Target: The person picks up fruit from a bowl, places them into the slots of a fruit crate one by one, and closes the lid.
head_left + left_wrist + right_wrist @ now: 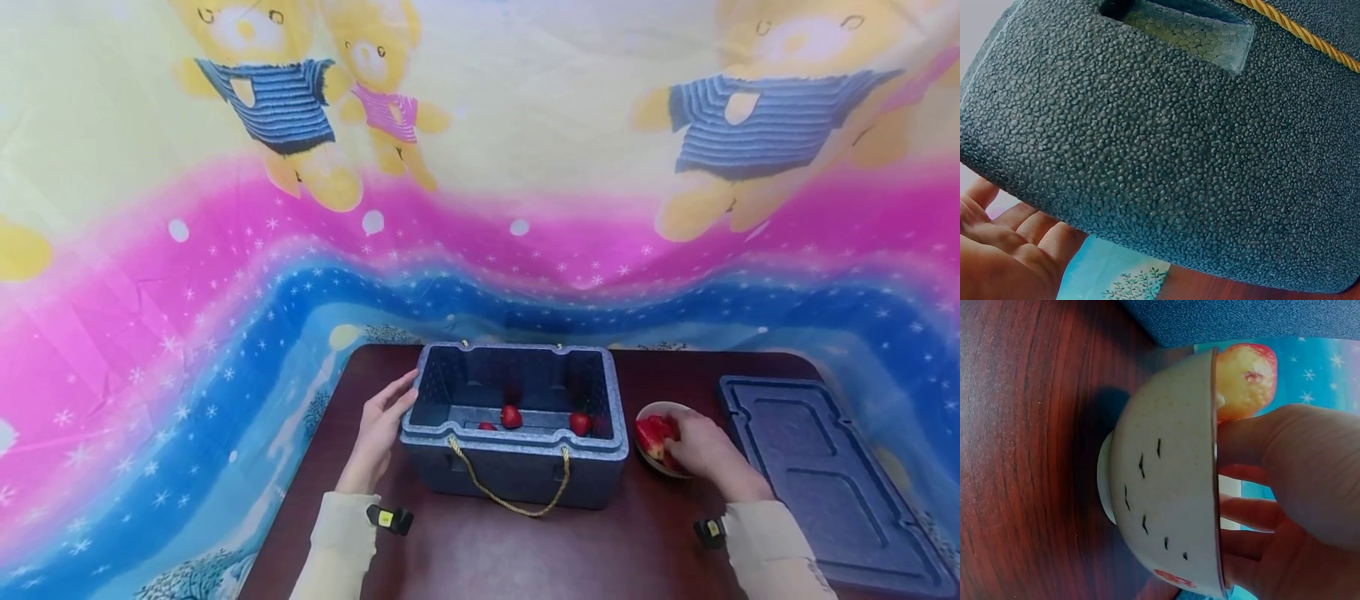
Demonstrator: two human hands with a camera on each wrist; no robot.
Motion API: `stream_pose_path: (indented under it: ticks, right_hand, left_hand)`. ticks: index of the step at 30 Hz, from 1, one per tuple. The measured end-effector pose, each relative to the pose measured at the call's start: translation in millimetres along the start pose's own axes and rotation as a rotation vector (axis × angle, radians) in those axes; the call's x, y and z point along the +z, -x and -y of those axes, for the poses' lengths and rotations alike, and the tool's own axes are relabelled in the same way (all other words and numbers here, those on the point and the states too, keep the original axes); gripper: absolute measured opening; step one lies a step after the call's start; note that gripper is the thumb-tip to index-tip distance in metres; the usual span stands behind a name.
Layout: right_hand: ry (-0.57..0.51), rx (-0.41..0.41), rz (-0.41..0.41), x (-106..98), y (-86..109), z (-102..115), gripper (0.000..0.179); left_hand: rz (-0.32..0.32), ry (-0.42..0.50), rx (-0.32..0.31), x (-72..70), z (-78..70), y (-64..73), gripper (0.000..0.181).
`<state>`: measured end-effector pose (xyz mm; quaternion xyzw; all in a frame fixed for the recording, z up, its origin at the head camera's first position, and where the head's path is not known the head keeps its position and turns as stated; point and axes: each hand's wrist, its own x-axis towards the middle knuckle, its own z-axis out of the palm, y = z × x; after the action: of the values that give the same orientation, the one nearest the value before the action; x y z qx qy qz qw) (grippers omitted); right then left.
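A dark grey foam box (pixel 517 471) with a yellow rope handle (pixel 510 504) stands on the table, its top uncovered. Several small red fruits (pixel 511 416) lie on its floor. My left hand (pixel 381 425) is at the box's left side, fingers extended along the wall; in the left wrist view the hand (pixel 1016 250) shows beside the lower edge. To the right of the box, my right hand (pixel 705 450) reaches into a cream bowl (pixel 1166 469) of red and yellow fruit (pixel 654 435). One fruit (pixel 1247 378) pokes above the rim; the bowl wall hides my fingertips.
A dark blue-grey lid (pixel 832 483) with recessed panels lies flat at the right, beyond the bowl. The reddish-brown table (pixel 480 558) extends in front of the box. A cloth (pixel 495 225) printed with bears hangs behind the table.
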<state>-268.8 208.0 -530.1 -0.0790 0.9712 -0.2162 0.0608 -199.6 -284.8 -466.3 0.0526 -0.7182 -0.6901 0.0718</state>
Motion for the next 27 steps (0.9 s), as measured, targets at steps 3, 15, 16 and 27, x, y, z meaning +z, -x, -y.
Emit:
stream_pose_path:
  ticks: [3,15,16,27]
  right_hand:
    - [0.001,0.007,0.002,1.5,-1.2,-0.5,0.059]
    - [-0.002,-0.027,-0.061,9.6,-4.8,-0.6,0.057]
    - [-0.002,-0.036,-0.071,10.1,-4.9,-0.2,0.056]
    - [-0.047,-0.05,-0.097,13.5,-5.0,4.4,0.053]
  left_hand:
    - [0.003,-0.001,0.003,-0.2,0.1,-0.9,0.047]
    - [-0.002,0.003,-0.007,-0.2,-0.4,-0.7,0.047]
    - [-0.002,0.005,-0.008,-0.1,-0.4,-0.8,0.046]
    - [0.001,0.009,-0.005,0.1,-1.2,0.1,0.046]
